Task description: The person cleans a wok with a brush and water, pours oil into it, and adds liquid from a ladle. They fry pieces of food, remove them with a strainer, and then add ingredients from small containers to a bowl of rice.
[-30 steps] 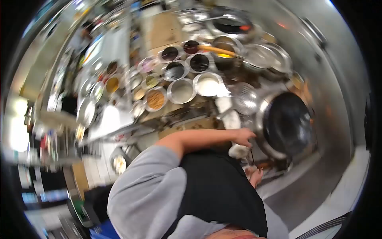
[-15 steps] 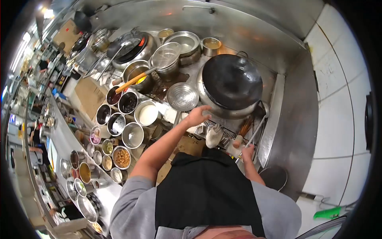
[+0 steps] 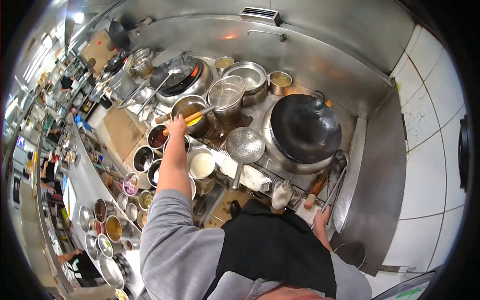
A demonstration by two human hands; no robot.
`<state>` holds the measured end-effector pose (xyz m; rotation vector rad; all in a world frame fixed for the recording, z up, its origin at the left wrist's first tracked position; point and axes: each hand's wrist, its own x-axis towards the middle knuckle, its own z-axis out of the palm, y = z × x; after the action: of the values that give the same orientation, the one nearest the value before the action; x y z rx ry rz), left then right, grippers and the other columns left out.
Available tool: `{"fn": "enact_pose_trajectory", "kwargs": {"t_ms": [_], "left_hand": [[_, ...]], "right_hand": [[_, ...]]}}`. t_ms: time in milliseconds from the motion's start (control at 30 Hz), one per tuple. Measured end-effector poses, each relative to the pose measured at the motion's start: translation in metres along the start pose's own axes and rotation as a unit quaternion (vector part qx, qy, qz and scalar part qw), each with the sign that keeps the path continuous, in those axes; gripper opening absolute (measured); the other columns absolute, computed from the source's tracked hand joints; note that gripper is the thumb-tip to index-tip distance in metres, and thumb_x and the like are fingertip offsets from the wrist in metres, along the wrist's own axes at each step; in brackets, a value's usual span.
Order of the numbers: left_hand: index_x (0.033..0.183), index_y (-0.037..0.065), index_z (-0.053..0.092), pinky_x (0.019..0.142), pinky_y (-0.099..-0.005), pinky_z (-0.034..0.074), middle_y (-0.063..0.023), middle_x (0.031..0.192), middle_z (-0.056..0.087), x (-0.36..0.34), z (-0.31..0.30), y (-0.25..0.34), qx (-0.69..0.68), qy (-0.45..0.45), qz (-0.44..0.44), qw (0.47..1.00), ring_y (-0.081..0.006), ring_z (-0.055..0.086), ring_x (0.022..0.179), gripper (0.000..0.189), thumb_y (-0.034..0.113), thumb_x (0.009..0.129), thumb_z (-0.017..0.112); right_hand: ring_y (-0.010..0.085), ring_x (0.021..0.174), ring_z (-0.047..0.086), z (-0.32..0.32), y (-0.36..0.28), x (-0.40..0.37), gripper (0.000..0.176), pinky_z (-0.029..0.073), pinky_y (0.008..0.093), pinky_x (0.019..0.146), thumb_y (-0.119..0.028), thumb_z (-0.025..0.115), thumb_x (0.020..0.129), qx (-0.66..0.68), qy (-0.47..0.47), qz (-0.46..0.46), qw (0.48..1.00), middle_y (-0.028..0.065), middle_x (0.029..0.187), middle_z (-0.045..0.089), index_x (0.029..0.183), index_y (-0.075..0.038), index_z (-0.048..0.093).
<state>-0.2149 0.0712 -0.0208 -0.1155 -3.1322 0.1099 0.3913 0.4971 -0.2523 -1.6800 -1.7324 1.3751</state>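
My left hand (image 3: 176, 125) is closed around the wooden handle of a wire-mesh strainer (image 3: 227, 92), whose round mesh rests over a metal pot (image 3: 227, 115). Below that hand stand metal containers of dark sauces, one with dark red sauce (image 3: 158, 137). Low on the right, my right hand (image 3: 321, 217) grips the long metal handle of a ladle (image 3: 336, 189); its bowl end lies beside the wok. The black wok (image 3: 306, 129) sits on its burner and holds no food that I can see. A perforated metal skimmer (image 3: 245, 145) lies left of the wok.
A bamboo brush (image 3: 317, 186) and a bunched white cloth (image 3: 282, 194) lie along the stove's front edge. Another wok (image 3: 172, 75) is on the far burner. A container of white contents (image 3: 202, 164) stands near my left forearm. Co-workers are at the far left.
My left hand has moved from beside the wok, left and away from me, onto the strainer's wooden handle. My right hand stays on the ladle. The camera view has shifted.
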Motion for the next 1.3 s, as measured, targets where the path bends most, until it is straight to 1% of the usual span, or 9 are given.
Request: {"fn": "enact_pose_trajectory", "kwargs": {"t_ms": [67,200,267,433,767,867,967,1233,1300], "left_hand": [[0.127,0.019,0.048,0.108,-0.0600,0.019,-0.0106,0.132,0.053,-0.010,-0.005,0.005,0.008,-0.085,-0.003,0.996,-0.0322,0.048,0.125,0.040,0.021,0.088,0.051],[0.112,0.005,0.055,0.073,-0.0480,0.052,-0.0146,0.101,0.065,0.009,0.021,0.029,-0.104,-0.210,0.030,0.972,-0.0282,0.065,0.088,0.032,0.016,0.083,0.063],[0.094,0.001,0.055,0.048,-0.0352,0.053,-0.0114,0.073,0.061,0.001,0.026,0.042,-0.374,-0.429,0.002,0.822,-0.0201,0.061,0.056,0.025,0.008,0.077,0.072],[0.088,0.003,0.050,0.049,-0.0283,0.051,-0.0041,0.068,0.055,-0.028,0.066,0.094,-0.812,-0.446,-0.072,0.370,-0.0131,0.053,0.052,0.012,0.001,0.084,0.061],[0.133,0.008,0.042,0.038,-0.0289,0.042,-0.0058,0.063,0.052,-0.071,-0.123,0.292,-0.747,-0.155,0.249,0.596,-0.0137,0.048,0.040,0.060,-0.001,0.074,0.051],[0.141,0.012,0.035,0.089,-0.0499,0.045,-0.0267,0.097,0.061,-0.029,-0.164,0.373,-0.558,0.119,0.329,0.753,-0.0453,0.058,0.099,0.070,0.008,0.075,0.055],[0.146,0.014,0.026,0.087,-0.0468,0.049,-0.0231,0.116,0.055,-0.006,-0.208,0.418,-0.373,0.119,0.311,0.866,-0.0405,0.060,0.101,0.071,0.013,0.082,0.056],[0.144,0.009,0.029,0.089,-0.0443,0.049,-0.0240,0.114,0.058,0.010,-0.189,0.434,-0.300,0.084,0.343,0.886,-0.0373,0.059,0.109,0.069,0.009,0.081,0.057],[0.140,0.006,0.037,0.071,-0.0392,0.054,-0.0189,0.090,0.064,0.006,-0.151,0.407,-0.454,0.194,0.387,0.779,-0.0291,0.067,0.085,0.066,0.005,0.078,0.059]], "right_hand": [[0.0220,0.054,0.056,-0.005,-0.057,-0.027,0.061,0.043,0.0326,0.039,-0.010,0.052,0.085,0.026,0.000,-0.015,1.000,0.0174,0.110,0.058,0.141,0.000,0.032],[0.0185,0.054,0.055,0.026,-0.021,0.033,0.061,0.042,0.0310,0.039,-0.011,0.059,0.084,-0.113,0.178,-0.336,0.918,0.0140,0.098,0.059,0.139,0.000,0.035],[0.0178,0.052,0.054,0.023,-0.048,0.037,0.060,0.041,0.0304,0.038,-0.010,0.060,0.084,-0.060,0.106,-0.269,0.955,0.0127,0.095,0.060,0.139,0.000,0.036],[0.0175,0.052,0.054,0.015,-0.152,-0.039,0.059,0.043,0.0315,0.044,-0.008,0.059,0.087,0.076,0.058,-0.084,0.992,0.0110,0.089,0.059,0.140,-0.003,0.034],[0.0062,0.041,0.039,-0.010,-0.239,-0.094,0.058,0.034,0.0228,0.033,-0.004,0.057,0.087,0.173,-0.012,-0.132,0.976,0.0000,0.065,0.045,0.140,-0.008,0.033],[0.0060,0.043,0.040,-0.011,-0.248,-0.101,0.061,0.035,0.0223,0.034,-0.004,0.057,0.087,0.189,-0.019,-0.117,0.975,-0.0004,0.065,0.045,0.142,-0.008,0.032],[0.0057,0.044,0.041,-0.017,-0.248,-0.105,0.061,0.036,0.0219,0.034,-0.003,0.056,0.087,0.208,-0.046,-0.124,0.969,0.0000,0.069,0.047,0.143,-0.008,0.031],[0.0070,0.045,0.043,-0.040,-0.239,-0.113,0.066,0.037,0.0239,0.037,-0.001,0.056,0.086,0.175,-0.045,-0.068,0.981,-0.0002,0.068,0.050,0.146,-0.009,0.028],[0.0070,0.045,0.043,-0.041,-0.235,-0.106,0.066,0.037,0.0238,0.037,-0.001,0.056,0.087,0.179,-0.066,-0.068,0.979,-0.0004,0.068,0.050,0.146,-0.011,0.028]]}}
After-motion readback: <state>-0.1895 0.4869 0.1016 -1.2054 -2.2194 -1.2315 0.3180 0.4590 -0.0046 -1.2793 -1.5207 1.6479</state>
